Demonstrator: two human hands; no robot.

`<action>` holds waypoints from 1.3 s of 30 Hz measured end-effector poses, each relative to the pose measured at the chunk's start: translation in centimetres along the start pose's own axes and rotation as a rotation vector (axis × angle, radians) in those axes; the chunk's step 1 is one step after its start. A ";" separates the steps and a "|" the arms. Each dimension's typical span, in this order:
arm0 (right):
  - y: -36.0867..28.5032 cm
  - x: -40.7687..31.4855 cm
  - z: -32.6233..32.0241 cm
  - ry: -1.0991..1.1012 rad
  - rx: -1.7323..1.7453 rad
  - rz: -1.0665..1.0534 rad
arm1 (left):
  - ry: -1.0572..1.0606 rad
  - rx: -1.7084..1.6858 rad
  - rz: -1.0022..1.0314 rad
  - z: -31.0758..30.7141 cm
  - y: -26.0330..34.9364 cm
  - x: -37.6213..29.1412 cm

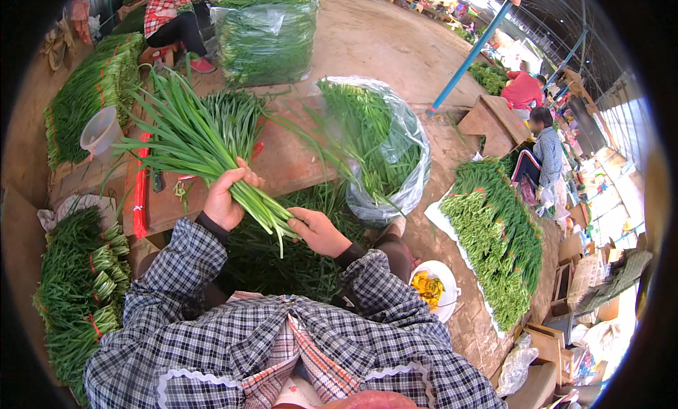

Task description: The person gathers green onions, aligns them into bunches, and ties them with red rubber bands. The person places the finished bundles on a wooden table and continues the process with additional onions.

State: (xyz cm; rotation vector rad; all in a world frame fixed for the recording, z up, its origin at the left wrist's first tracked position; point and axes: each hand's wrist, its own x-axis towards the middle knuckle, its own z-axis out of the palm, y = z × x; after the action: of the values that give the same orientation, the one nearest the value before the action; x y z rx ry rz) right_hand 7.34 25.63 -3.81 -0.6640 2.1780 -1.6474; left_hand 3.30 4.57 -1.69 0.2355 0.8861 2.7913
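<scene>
My left hand (228, 197) is wrapped around a bunch of garlic chives (212, 139) at the lower stems, the leaves fanning out to the upper left. With thumb and fingers my right hand (320, 231) grips the pale stem ends. Beneath them is a low wooden table (299, 168). Another pile of chives (235, 118) lies there, partly behind the held bunch. A bundle of red ties (140, 202) runs along the table's left side, beside a dark handle (157, 180). To the right, loose chives (360, 112) fill an open clear plastic bag (418, 171).
Tied chive bundles lie in stacks at left (95, 99), lower left (79, 287) and right (492, 239). A translucent plastic scoop (99, 129) stands left. Near my leg is a white bucket (447, 279) with yellow matter. A blue pole (471, 54) rises behind; other people sit beyond.
</scene>
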 end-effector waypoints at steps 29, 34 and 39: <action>2.0 -0.6 -1.5 0.234 0.054 -0.108 | 0.027 -0.106 -0.004 -1.1 0.9 0.6; 2.8 -0.8 -2.2 0.209 0.177 -0.058 | 0.053 -0.098 -0.006 -1.1 0.9 0.6; 3.3 -1.3 -3.5 0.334 0.083 -0.010 | 0.012 -0.151 0.056 -1.6 2.3 1.1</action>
State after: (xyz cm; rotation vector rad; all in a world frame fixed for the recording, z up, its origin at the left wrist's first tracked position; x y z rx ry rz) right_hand 6.02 29.89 -6.04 -0.3989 2.3117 -1.9613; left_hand 1.59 2.13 -1.58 0.2236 0.6774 2.8968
